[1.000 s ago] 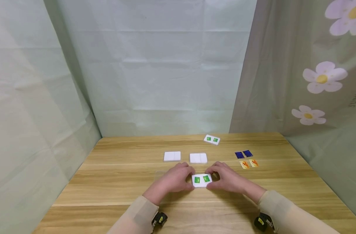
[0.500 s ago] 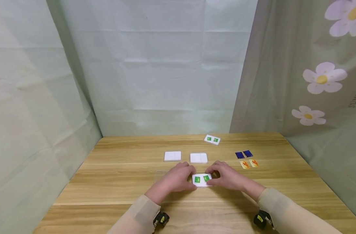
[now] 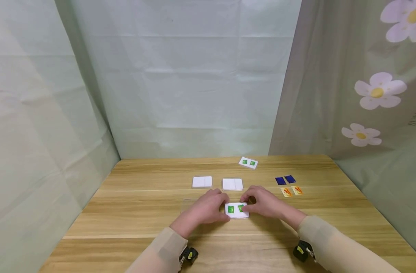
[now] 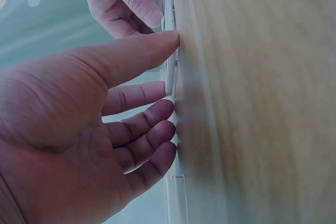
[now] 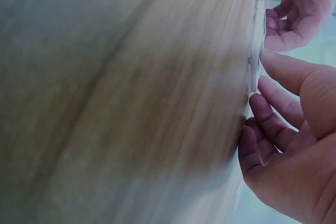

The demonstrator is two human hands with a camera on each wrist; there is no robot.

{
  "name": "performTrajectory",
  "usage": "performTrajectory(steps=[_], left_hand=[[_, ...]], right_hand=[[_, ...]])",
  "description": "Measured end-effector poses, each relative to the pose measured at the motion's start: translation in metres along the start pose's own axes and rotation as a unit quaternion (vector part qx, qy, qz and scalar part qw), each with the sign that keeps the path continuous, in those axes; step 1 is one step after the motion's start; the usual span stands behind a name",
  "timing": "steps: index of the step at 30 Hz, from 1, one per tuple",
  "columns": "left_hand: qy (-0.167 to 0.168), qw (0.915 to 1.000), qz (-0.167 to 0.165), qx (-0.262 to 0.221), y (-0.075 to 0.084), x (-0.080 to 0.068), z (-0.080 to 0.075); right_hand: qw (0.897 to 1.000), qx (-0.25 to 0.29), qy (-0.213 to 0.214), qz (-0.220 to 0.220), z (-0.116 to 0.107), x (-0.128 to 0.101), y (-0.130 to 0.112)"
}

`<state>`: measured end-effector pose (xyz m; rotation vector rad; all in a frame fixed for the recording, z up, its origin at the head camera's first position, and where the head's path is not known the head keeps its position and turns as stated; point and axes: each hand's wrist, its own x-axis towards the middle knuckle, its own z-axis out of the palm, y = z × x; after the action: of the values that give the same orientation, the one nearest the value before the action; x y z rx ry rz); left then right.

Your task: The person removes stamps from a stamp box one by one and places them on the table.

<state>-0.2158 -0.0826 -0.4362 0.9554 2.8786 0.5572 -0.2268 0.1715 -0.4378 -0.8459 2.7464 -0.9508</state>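
Observation:
In the head view a white rectangular card holder (image 3: 239, 214) lies on the table, bearing two small green square cards, the left one (image 3: 230, 209) straight and the right one (image 3: 240, 207) slightly tilted. My left hand (image 3: 210, 206) holds the holder's left end, thumb on the near edge and forefinger at the far edge. My right hand (image 3: 262, 203) has its thumb over the right green card and its forefinger at the holder's far edge. In the left wrist view the left thumb (image 4: 149, 51) rests against the holder's edge. The right wrist view shows the right thumb (image 5: 286, 69) on its face.
Beyond the hands lie two blank white holders, a left one (image 3: 202, 182) and a right one (image 3: 232, 184). Another holder with green cards (image 3: 248, 163) sits farther back. Dark blue cards (image 3: 281, 181) and orange-yellow cards (image 3: 286, 192) lie right. A clear cover (image 3: 189, 203) lies partly behind the left hand.
My right thumb has moved from the holder's near edge up onto the right green card, and the right wrist has shifted slightly left. The left hand keeps its hold.

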Motion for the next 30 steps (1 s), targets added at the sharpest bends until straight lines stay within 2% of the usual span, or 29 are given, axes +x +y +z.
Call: performTrajectory(steps=[15,25,30], left_hand=[[-0.007,0.9999,-0.004,-0.006,0.0019,-0.0012,-0.0035],[-0.009,0.9999,-0.009,-0.005,0.0022,-0.0013,-0.0027],[-0.01,0.9999,-0.009,-0.005,0.003,-0.0015,-0.0036]], right_hand=[[1.0,-0.003,-0.005,0.009,0.0001,0.0062,-0.0007],[0.998,0.016,0.009,0.058,0.0004,0.0076,-0.0016],[0.997,0.036,0.015,0.064,-0.0052,0.0078,0.0026]])
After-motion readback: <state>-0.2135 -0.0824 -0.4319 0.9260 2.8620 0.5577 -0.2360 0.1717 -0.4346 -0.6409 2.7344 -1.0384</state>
